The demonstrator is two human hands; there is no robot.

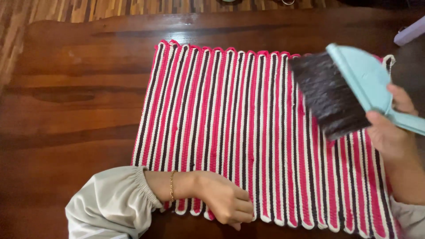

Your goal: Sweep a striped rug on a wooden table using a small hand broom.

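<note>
A woven mat (239, 132) with pink, white and dark stripes lies flat on a dark wooden table (75, 102). My left hand (228, 201) rests closed on the mat's near edge, pinning it down; a thin bracelet is on the wrist. My right hand (392, 128) grips the handle of a light blue hand brush (361, 77). Its dark bristles (327, 95) hang over the mat's far right part, close to or touching the surface.
The table's far edge runs along the top, with striped wooden flooring (88, 9) beyond it. A pale lilac object (411, 31) pokes in at the top right corner. Bare table wood stretches to the left of the mat.
</note>
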